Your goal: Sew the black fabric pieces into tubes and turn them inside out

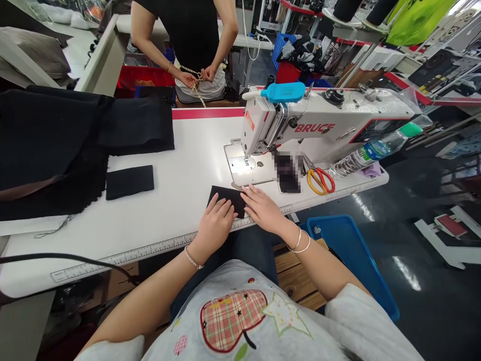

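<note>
So the black fabric piece [226, 193] is a small dark rectangle lying flat on the white tabletop [180, 200], right at its near edge and a bit right of the middle. It sits slightly askew to that edge. Its near half is covered, so only the far part shows.

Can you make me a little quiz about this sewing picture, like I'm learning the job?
1. True or false: the left hand and the right hand both lie flat on the small black cloth.
2. What lies on the table beside the sewing machine? A) scissors B) a hammer C) a teacup
3. Fill in: the red word on the sewing machine reads ____.
Key: 1 true; 2 A; 3 BRUCE.
</note>
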A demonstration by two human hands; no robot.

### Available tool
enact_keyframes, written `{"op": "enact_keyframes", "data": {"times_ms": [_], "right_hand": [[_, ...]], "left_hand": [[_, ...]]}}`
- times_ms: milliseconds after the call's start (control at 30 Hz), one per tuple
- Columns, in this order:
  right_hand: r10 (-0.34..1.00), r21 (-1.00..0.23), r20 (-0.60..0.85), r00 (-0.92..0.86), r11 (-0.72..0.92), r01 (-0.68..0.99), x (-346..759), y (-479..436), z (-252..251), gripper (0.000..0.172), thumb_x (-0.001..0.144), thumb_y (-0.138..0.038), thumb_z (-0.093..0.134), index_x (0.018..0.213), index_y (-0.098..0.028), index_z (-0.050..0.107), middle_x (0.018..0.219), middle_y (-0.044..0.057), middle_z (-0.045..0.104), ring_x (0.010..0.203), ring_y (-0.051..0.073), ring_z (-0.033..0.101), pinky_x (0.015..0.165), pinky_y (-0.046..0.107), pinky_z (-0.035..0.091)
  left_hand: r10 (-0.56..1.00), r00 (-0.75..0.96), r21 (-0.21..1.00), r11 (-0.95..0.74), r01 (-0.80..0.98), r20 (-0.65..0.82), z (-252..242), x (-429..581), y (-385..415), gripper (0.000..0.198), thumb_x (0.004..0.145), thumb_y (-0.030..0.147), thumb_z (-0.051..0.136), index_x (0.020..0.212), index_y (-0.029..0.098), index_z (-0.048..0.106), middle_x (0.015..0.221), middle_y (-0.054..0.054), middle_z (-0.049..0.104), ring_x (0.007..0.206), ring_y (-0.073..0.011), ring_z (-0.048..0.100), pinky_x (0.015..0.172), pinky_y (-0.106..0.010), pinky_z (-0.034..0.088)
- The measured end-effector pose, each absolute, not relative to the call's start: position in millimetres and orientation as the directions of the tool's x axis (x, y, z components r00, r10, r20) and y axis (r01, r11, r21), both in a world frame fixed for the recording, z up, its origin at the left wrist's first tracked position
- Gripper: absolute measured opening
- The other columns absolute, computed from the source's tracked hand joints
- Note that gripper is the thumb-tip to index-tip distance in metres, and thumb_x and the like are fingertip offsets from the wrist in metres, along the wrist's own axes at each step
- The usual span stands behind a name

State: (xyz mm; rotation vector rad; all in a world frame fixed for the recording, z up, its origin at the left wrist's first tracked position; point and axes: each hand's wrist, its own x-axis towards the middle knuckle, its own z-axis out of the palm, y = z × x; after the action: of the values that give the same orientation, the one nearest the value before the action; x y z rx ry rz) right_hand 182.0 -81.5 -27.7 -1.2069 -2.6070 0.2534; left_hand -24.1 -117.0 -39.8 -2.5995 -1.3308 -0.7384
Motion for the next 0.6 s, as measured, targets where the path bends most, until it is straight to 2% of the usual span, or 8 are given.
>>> {"op": "enact_keyframes", "data": {"times_ms": [133,200,333,467,533,600], "right_hand": [[0.732,-0.227,0.255,-0.632,0.681,0.696,177.2,-86.5,-22.1,0.036,0.098,-0.025,0.042,0.122,-0.009,0.064,0.125,0.018,0.063,0.123,0.027,0.054,0.106,0.05,0.047],[0.729,-0.205,0.267,-0.63,0.682,0.702,175.1,-90.0,-20.3,0.035,0.098,-0.025,0.043,0.117,-0.007,0.066,0.12,0.018,0.065,0.117,0.026,0.056,0.105,0.047,0.047],[0.765,-0.139,0.232,-0.601,0.637,0.758,172.5,-96.1,-19.4,0.036,0.097,-0.027,0.046,0.123,-0.01,0.063,0.127,0.016,0.063,0.123,0.029,0.051,0.108,0.054,0.04],[0.781,-0.092,0.21,-0.588,0.615,0.783,170.3,-98.4,-18.9,0.038,0.098,-0.029,0.044,0.124,-0.01,0.062,0.129,0.015,0.062,0.128,0.032,0.047,0.11,0.056,0.037],[0.78,-0.078,0.216,-0.587,0.614,0.786,169.2,-99.1,-18.0,0.039,0.098,-0.03,0.043,0.123,-0.007,0.062,0.131,0.016,0.06,0.132,0.033,0.044,0.112,0.055,0.035],[0.781,-0.081,0.217,-0.586,0.613,0.786,168.2,-99.9,-16.9,0.039,0.098,-0.029,0.043,0.123,-0.005,0.062,0.136,0.017,0.057,0.137,0.034,0.038,0.113,0.055,0.034]], "left_hand": [[0.698,0.521,0.115,-0.645,0.756,0.491,-31.7,-21.1,-116.2,0.026,0.095,0.017,0.043,0.099,0.011,0.069,0.101,-0.011,0.07,0.099,-0.0232,0.063,0.098,-0.045,0.052],[0.679,0.524,0.106,-0.656,0.747,0.514,-29.9,-20.9,-115.4,0.024,0.094,0.017,0.045,0.096,0.01,0.068,0.098,-0.012,0.07,0.099,-0.0235,0.062,0.09,-0.04,0.055],[0.692,0.516,0.095,-0.638,0.764,0.505,-28.5,-17.6,-110.1,0.023,0.094,0.017,0.047,0.082,0.013,0.066,0.084,-0.01,0.067,0.084,-0.0214,0.059,0.074,-0.035,0.053],[0.731,0.531,0.046,-0.605,0.795,0.428,-26.1,-13.1,-105.0,0.028,0.094,0.018,0.047,0.069,0.017,0.059,0.067,-0.005,0.057,0.068,-0.0194,0.052,0.058,-0.032,0.042],[0.738,0.534,0.029,-0.597,0.802,0.413,-25.5,-11.4,-103.0,0.024,0.095,0.02,0.046,0.078,0.016,0.063,0.069,-0.005,0.057,0.067,-0.0192,0.051,0.057,-0.032,0.04],[0.751,0.533,0.022,-0.586,0.81,0.39,-26.0,-9.7,-100.8,0.023,0.096,0.021,0.044,0.096,0.013,0.066,0.073,-0.006,0.059,0.069,-0.02,0.051,0.057,-0.032,0.04]]}}
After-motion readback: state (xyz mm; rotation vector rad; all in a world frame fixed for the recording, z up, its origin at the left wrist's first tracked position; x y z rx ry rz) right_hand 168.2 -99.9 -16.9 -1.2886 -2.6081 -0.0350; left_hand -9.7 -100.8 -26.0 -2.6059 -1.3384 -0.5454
